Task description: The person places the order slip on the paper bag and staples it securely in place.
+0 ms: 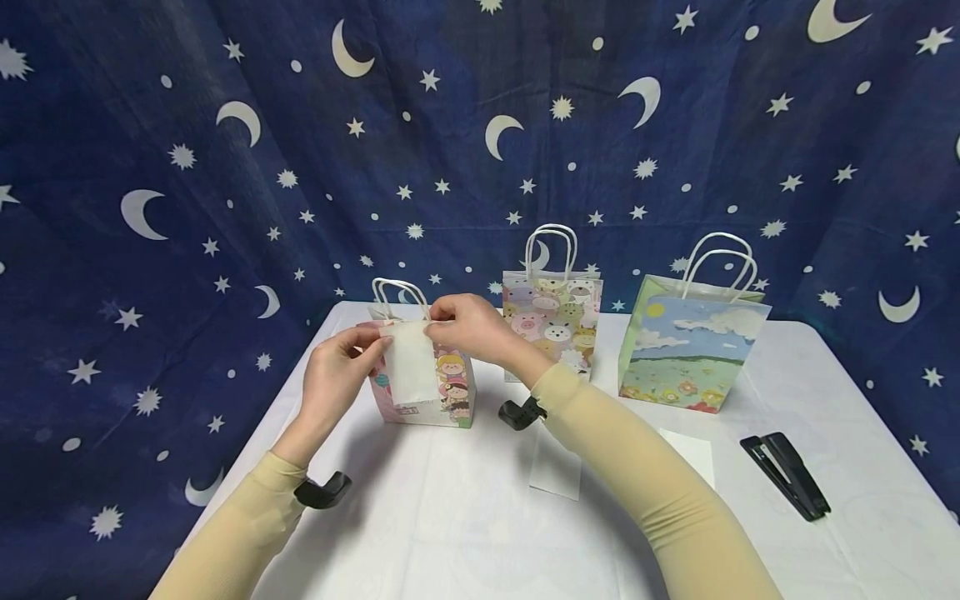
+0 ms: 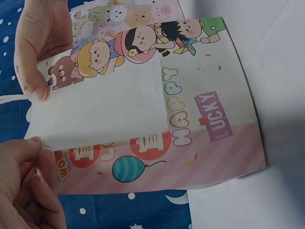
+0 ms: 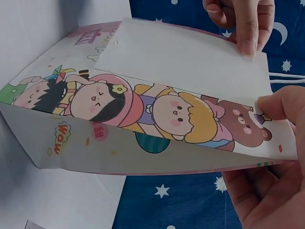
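Observation:
A pink-and-white paper gift bag (image 1: pixel 456 408) with cartoon children stands upright at the table's left, its white cord handles (image 1: pixel 401 286) raised. A blank white card (image 1: pixel 412 367) lies flat against its front, reaching up to the bag's top edge. My left hand (image 1: pixel 333 367) pinches the card's upper left corner together with the bag's rim. At the upper right corner, my right hand (image 1: pixel 476 329) does the same, thumb on the front. In the right wrist view, the right thumb (image 3: pixel 281 102) presses beside the card (image 3: pixel 186 57), with fingers behind the bag's edge.
Behind to the right stands an animal-print bag (image 1: pixel 555 329), and farther right a landscape-print bag (image 1: pixel 690 358). A black stapler (image 1: pixel 787 475) lies at the table's right side. Two white cards, one (image 1: pixel 557 471) by the right forearm and another (image 1: pixel 693 454), lie on the white table (image 1: pixel 450 517).

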Motion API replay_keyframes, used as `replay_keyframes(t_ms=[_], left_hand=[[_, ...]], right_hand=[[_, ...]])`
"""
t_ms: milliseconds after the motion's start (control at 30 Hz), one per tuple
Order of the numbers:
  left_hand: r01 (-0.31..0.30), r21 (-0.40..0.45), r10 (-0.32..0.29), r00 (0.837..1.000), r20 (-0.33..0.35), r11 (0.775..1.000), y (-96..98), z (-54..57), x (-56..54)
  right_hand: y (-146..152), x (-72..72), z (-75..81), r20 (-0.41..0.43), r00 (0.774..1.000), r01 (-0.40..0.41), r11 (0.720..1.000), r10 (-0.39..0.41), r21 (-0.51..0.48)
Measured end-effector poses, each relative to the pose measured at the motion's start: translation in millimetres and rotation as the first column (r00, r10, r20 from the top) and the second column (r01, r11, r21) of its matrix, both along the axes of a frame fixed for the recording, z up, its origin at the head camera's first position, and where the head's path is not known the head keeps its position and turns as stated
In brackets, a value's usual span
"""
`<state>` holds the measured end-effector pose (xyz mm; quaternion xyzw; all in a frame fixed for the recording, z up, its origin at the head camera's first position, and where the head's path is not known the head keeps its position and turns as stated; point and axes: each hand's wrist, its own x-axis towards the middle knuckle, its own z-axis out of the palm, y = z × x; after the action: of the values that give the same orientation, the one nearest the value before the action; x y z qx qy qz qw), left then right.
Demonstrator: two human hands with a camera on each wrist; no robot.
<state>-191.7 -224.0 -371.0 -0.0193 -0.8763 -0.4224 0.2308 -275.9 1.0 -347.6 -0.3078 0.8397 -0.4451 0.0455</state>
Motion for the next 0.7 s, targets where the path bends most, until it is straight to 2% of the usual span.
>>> replay_keyframes(t_ms=[167,300,367,433,533,600,700], left_hand=[[-0.012,-0.017,0.011,0.998,-0.057,1.0,-5.9,0.2,3.0],[-0.041,-0.042,0.035,0.99,-0.14,0.998,-9.6,-0.9,4.1],[-0.033,-0.03,0.028,0.987,-0.157,0.999,-11.5,-1.7,3.0],[0.012,-0.009,-0.013,0.99,-0.144,1.0,-14.0,-2.4,-0.7],[0.134,0.05,-0.131,0.99,-0.062,0.99,-18.0,-3.3,-11.4],[0.221,0.111,-0.224,0.975,0.01,0.969,-20.3,-3.6,-19.7],[0.305,0.237,-0.337,0.935,0.107,0.922,-21.8,-3.3,-29.4]], right_hand=[[2,0.2,1.0,0.0,1.0,0.004,1.0,-0.004,-0.008],[4,-0.6,0.8,-0.005,1.0,0.004,1.0,-0.004,-0.02],[5,-0.7,0.8,0.004,1.0,0.0,1.0,0.0,-0.023],[6,-0.7,0.8,0.011,1.0,-0.004,1.0,0.004,-0.021],[6,-0.7,0.9,0.01,1.0,-0.004,1.0,0.004,-0.017],[6,-0.8,0.7,0.011,1.0,-0.002,1.0,0.002,-0.015],[6,-1.3,0.1,0.014,1.0,-0.011,1.0,0.011,-0.016]])
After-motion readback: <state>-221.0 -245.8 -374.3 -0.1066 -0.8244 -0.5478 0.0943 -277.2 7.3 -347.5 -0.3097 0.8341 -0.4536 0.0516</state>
